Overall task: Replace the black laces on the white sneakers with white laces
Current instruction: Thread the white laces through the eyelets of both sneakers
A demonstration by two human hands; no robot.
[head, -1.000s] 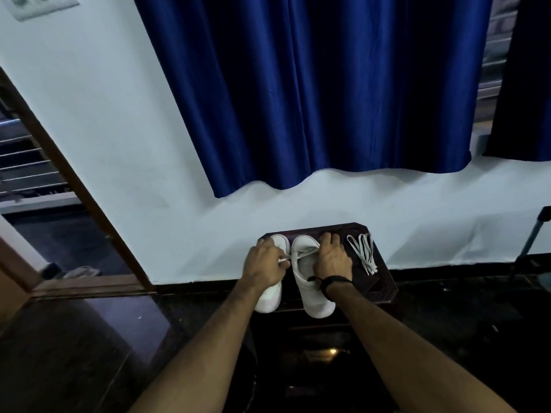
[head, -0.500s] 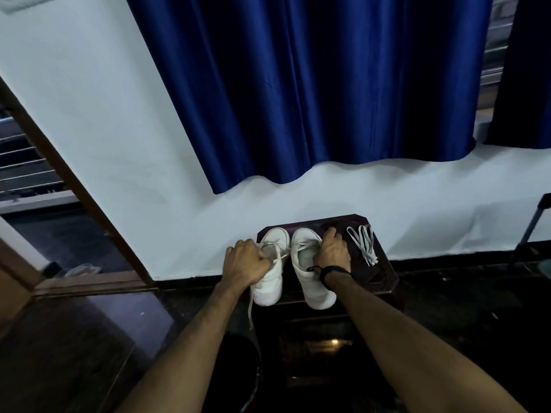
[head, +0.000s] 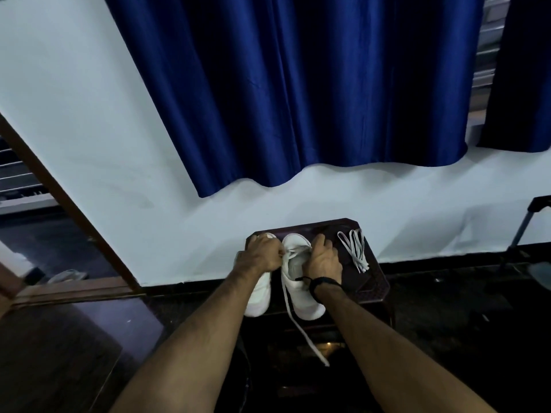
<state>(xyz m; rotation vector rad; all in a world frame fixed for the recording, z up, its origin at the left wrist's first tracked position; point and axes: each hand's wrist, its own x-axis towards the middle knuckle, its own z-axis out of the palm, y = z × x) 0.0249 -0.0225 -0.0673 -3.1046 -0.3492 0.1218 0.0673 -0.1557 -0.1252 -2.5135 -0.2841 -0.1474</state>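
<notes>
Here, two white sneakers (head: 301, 281) sit side by side on the dark tabletop (head: 372, 281), the left hand (head: 262, 253) pinching a white lace (head: 301, 320) threaded in the right one, the right hand (head: 323, 259) gripping that sneaker, spare laces (head: 354, 248) beside.

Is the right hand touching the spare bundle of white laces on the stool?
Apart. The head view shows dark stool top between the right hand and the lace bundle.

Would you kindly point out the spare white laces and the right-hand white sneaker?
spare white laces (head: 354, 248): head view, middle of the bundle.
right-hand white sneaker (head: 293, 265): head view, upper beside the tongue.
</notes>
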